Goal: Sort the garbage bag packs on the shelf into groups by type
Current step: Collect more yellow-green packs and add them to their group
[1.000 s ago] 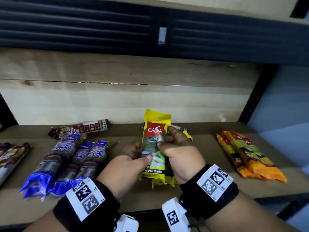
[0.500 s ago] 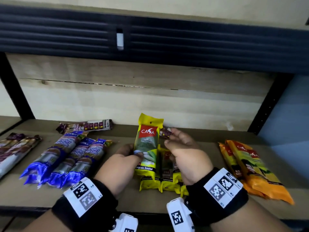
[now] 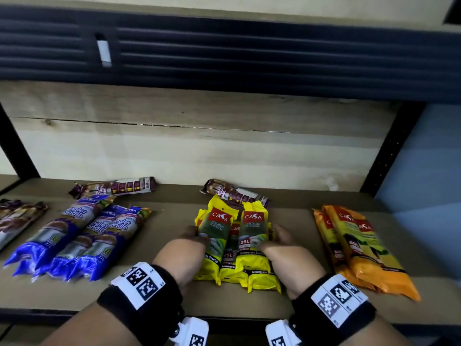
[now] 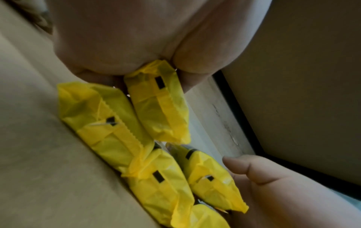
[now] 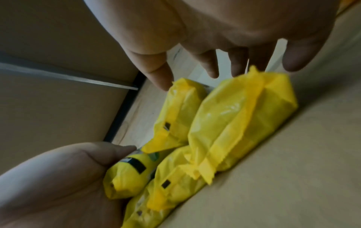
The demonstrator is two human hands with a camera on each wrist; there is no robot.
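Several yellow Casa packs [image 3: 253, 233] lie side by side in the middle of the shelf board [image 3: 169, 221]. My left hand [image 3: 199, 237] grips the leftmost yellow pack [image 3: 214, 228], which lies tilted against the others; in the left wrist view this pack's [image 4: 158, 98] end is pinched between my thumb and fingers. My right hand [image 3: 273, 236] rests against the right side of the pile. In the right wrist view its fingers [image 5: 210, 64] are spread and straight above the packs [image 5: 240, 117], holding nothing.
Blue packs [image 3: 82, 236] lie in a row at the left, orange packs [image 3: 359, 245] at the right. Brown drawstring packs lie at the back left [image 3: 117, 189], behind the yellow pile [image 3: 234, 193] and at the far left [image 3: 17, 218]. A black post [image 3: 391, 151] bounds the right.
Both hands held one yellow pack upright. The right hand let go, and the left hand has lowered the pack onto the left side of the pile. The right hand now touches the pile's right side.
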